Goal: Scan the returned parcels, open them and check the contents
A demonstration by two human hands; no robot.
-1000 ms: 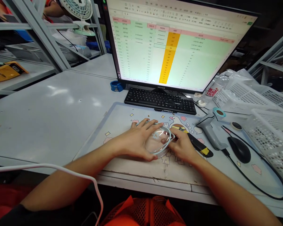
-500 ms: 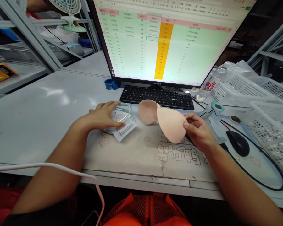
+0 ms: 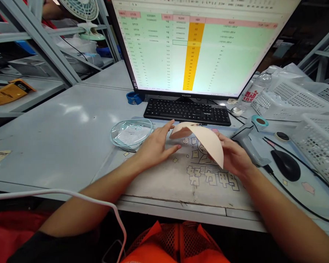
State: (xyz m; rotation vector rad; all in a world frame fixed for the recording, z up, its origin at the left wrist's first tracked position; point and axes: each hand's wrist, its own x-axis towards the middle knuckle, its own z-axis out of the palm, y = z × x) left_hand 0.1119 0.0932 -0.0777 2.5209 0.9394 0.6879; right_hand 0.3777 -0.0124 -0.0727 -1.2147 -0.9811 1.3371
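Observation:
A beige adhesive bra (image 3: 208,140) with two joined cups is raised a little over the printed desk mat (image 3: 164,186). My right hand (image 3: 235,153) grips the outer edge of its right cup, fingers partly behind it. Just left of the other cup, my left hand (image 3: 159,144) has thumb and fingers spread, holding nothing. Behind my left wrist lies a clear pouch with a pale blue rim (image 3: 131,133) and a white printed paper inside.
A black keyboard (image 3: 186,111) lies below the monitor (image 3: 192,54). On the right are a barcode scanner (image 3: 249,140), a black mouse (image 3: 285,165) and white baskets (image 3: 320,142). A pink-white cable (image 3: 79,195) crosses in front of my left forearm.
My left hand has left the pouch and moved right to beside the bra. The white paper now lies within the pouch outline. The bra has tilted in my right hand, its cups curving downward.

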